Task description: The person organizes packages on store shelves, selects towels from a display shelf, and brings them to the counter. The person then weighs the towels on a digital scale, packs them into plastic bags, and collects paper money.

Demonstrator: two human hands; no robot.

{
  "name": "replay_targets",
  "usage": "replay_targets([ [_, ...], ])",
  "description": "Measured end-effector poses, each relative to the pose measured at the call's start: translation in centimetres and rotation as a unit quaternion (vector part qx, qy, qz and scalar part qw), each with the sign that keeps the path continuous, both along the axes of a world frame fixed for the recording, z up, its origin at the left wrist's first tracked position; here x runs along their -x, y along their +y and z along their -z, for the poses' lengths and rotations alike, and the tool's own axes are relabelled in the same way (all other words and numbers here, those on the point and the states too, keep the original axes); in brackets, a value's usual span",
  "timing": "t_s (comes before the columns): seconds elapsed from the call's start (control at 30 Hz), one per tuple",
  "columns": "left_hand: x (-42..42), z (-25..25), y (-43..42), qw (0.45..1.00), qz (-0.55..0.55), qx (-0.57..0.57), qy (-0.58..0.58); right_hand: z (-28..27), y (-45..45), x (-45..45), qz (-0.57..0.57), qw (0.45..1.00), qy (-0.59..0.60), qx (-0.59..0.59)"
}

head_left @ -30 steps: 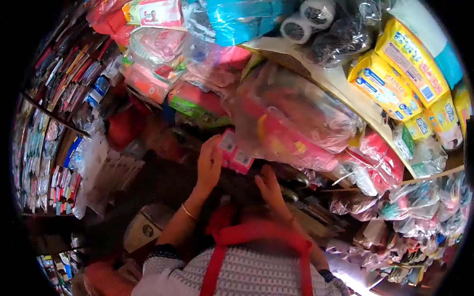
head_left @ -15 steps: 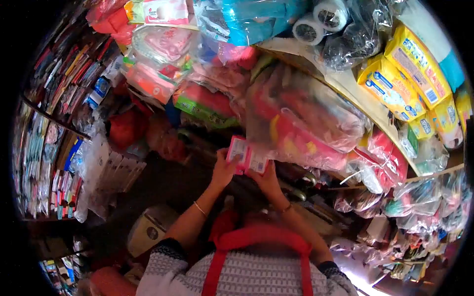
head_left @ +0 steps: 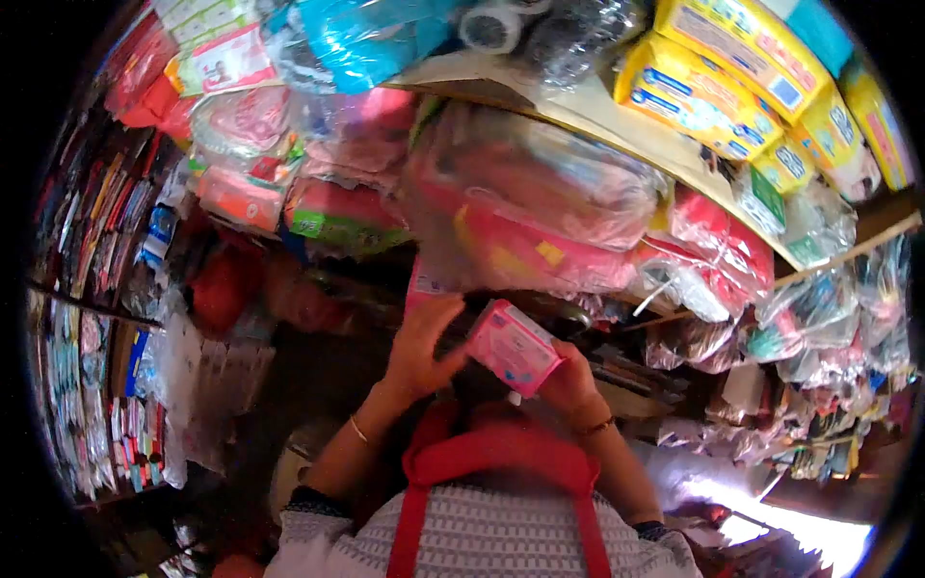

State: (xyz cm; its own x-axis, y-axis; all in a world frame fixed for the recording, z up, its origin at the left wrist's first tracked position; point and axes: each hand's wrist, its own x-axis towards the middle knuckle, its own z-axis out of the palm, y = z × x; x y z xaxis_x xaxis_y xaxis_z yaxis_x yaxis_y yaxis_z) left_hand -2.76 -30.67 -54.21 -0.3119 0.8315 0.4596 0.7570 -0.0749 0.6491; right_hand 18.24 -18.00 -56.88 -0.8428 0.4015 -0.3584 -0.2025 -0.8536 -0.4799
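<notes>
My right hand (head_left: 570, 387) is closed on the right end of a small pink box-shaped pack (head_left: 515, 349), which is tilted, its printed face showing. My left hand (head_left: 421, 349) is just left of the pack, slightly blurred, with thumb and fingers apart. Just above its fingertips shows the edge of another pink item (head_left: 422, 279); whether they touch is unclear. A large clear bag of pink goods (head_left: 540, 217) lies beyond both hands.
Yellow packs (head_left: 703, 96) and clear plastic rolls (head_left: 489, 29) lie on a pale shelf (head_left: 578, 101) at the upper right. Thin stacked packets (head_left: 92, 241) line the left side. Bagged goods (head_left: 819, 318) hang at the right; a red bundle (head_left: 226, 284) sits left.
Half a second ago both hands were on the pink item. Now my right hand has moved right with the pink pack, and my left hand is apart from it. The view has shifted too.
</notes>
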Motion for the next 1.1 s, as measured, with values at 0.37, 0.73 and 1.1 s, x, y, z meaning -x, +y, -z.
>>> replay_targets([
  [0.37, -3.2, -17.0, 9.3, 0.948, 0.218, -0.118, 0.198, -17.6, 6.7, -4.5, 0.023, 0.887, 0.019, -0.461],
  [0.73, -4.9, -43.8, 19.3, 0.835, 0.161, -0.45, 0.272, -45.7, 12.5, -8.1, 0.3, 0.635, 0.107, -0.704],
  [1.1, -3.4, -50.2, 26.7, 0.85, -0.035, -0.419, 0.317, -61.1, 21.5, -2.1, 0.374, 0.509, 0.013, -0.775],
])
